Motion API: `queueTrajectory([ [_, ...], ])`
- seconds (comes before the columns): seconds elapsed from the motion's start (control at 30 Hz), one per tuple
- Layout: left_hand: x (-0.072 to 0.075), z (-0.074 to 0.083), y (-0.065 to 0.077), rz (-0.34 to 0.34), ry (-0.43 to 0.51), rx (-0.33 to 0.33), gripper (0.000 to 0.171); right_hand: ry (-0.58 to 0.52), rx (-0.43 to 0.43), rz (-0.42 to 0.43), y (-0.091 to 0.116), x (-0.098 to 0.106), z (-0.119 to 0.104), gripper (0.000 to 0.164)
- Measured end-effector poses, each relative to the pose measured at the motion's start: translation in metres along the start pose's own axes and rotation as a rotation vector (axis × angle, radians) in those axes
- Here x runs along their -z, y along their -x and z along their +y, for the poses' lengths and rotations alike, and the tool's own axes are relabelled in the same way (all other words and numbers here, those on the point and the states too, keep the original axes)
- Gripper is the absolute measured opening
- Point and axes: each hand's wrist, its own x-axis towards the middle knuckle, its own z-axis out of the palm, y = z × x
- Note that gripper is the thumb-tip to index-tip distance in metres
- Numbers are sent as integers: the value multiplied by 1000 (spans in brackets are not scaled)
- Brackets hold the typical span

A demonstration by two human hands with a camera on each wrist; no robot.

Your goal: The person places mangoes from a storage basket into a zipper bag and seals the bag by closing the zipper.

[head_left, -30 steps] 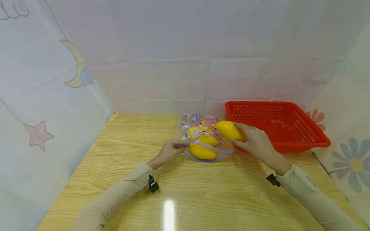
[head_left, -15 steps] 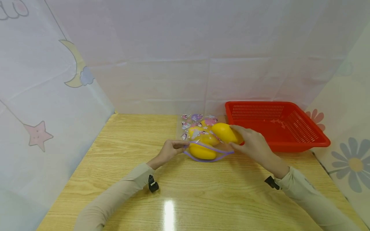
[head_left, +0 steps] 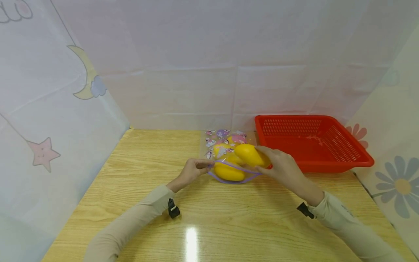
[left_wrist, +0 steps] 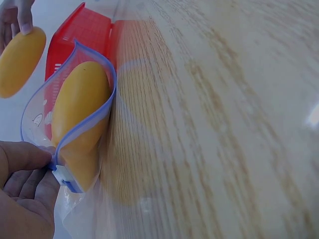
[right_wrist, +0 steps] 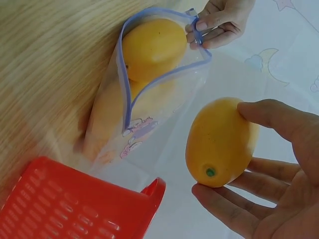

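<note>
A clear zip bag (head_left: 209,143) with printed cartoon figures and a purple zip edge lies on the table, its mouth spread toward me. One yellow mango (head_left: 229,172) sits just inside the mouth, and more yellow fruit shows through the plastic behind it. My left hand (head_left: 191,172) pinches the bag's left corner, beside the zip slider (left_wrist: 64,175). Fingers and thumb of my right hand (head_left: 284,169) grip another mango (head_left: 250,155) above the bag's right side. In the right wrist view this held mango (right_wrist: 219,142) has a green stem spot and is apart from the bag.
A red plastic basket (head_left: 343,166) with slotted walls stands right of the bag, close to my right hand. The wooden table (head_left: 147,153) meets a pale printed cloth wall (head_left: 183,94) behind. Black straps (head_left: 173,208) sit at both wrists.
My right hand has moved left and slightly nearer to me with the mango, from beside the basket to over the bag's mouth. The left hand has stayed on the bag's corner.
</note>
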Motion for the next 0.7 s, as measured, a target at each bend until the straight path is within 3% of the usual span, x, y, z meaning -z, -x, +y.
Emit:
queueTrajectory([
  [0.7,0,-2,0,0,-1,-19,28,-22,70,-22,2,-8,-12,69],
])
